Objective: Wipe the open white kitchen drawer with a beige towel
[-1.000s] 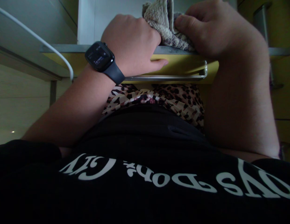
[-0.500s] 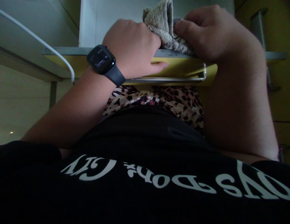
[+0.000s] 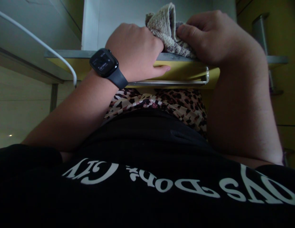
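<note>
A grey-beige terry cloth, bunched with one fold standing up, lies over the top edge of an open drawer's front panel. My right hand is closed on the cloth's right side, thumb on top. To the left, my left hand is hooked over the same panel, its thumb outside and its other fingers hidden behind the edge, close beside the cloth. A black watch is on the left wrist.
The drawer's pale interior lies beyond the hands. Below the panel's edge runs a metal bar handle. A white cable hangs at the left. Yellow cabinet fronts with handles stand at the right. My body is close against the drawer.
The whole view has shifted slightly, so the hands, cloth and drawer appear a little lower. Both hands keep the same hold.
</note>
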Motion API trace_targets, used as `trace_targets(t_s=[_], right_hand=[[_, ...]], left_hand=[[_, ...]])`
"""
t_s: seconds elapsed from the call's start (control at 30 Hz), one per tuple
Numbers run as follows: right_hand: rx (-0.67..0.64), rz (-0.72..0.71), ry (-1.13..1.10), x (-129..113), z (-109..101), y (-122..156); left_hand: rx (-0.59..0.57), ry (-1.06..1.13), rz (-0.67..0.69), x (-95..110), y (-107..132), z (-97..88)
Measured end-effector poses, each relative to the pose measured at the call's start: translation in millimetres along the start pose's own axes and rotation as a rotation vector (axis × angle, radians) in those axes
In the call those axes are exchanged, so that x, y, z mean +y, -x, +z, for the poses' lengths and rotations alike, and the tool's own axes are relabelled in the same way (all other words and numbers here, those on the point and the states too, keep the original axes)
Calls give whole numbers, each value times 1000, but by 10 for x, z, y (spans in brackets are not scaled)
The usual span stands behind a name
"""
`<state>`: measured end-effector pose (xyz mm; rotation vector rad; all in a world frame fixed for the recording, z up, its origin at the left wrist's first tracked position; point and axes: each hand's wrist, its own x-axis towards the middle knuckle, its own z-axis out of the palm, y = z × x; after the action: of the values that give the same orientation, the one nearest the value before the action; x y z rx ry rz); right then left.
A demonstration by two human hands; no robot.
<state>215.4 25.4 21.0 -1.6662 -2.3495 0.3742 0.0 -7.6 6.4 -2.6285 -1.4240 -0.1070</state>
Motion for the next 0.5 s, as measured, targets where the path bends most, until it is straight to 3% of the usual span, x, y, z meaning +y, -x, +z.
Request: trace_targets(t_s=[0.5], right_hand=[[-1,-6,-3,14,13,2]], left_hand=[[6,1,10,-12,-2,2]])
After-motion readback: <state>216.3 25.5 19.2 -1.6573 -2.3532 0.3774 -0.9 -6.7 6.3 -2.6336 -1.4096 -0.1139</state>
